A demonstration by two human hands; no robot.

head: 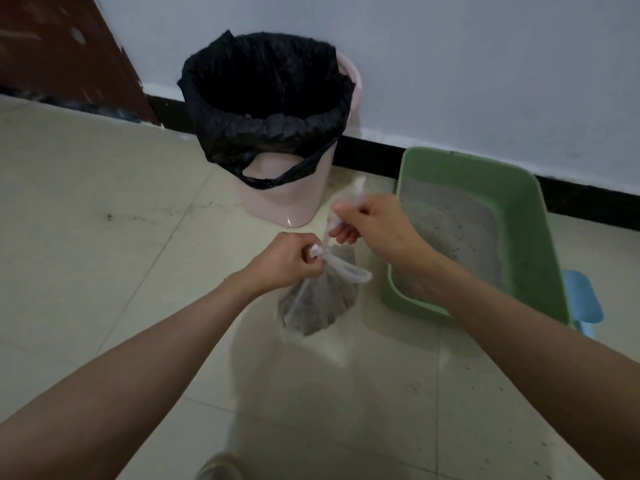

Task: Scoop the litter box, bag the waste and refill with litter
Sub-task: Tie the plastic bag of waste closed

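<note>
A small clear plastic bag (320, 299) holding dark grey waste hangs above the floor between my hands. My left hand (287, 261) pinches the bag's twisted neck. My right hand (374, 221) grips one of its thin handle strips, pulled upward and taut; a second handle loop sticks out to the right. The green litter box (540, 237) sits on the floor to the right against the wall, with grey litter (453, 230) inside. A pink bin (294, 195) lined with a black bag (266, 98) stands behind my hands.
A blue plastic object (583, 299) shows behind the litter box at the right edge. A dark red door (62, 53) is at the upper left. Litter specks dot the pale floor tiles (104, 237). A shoe tip (218, 467) shows at the bottom edge.
</note>
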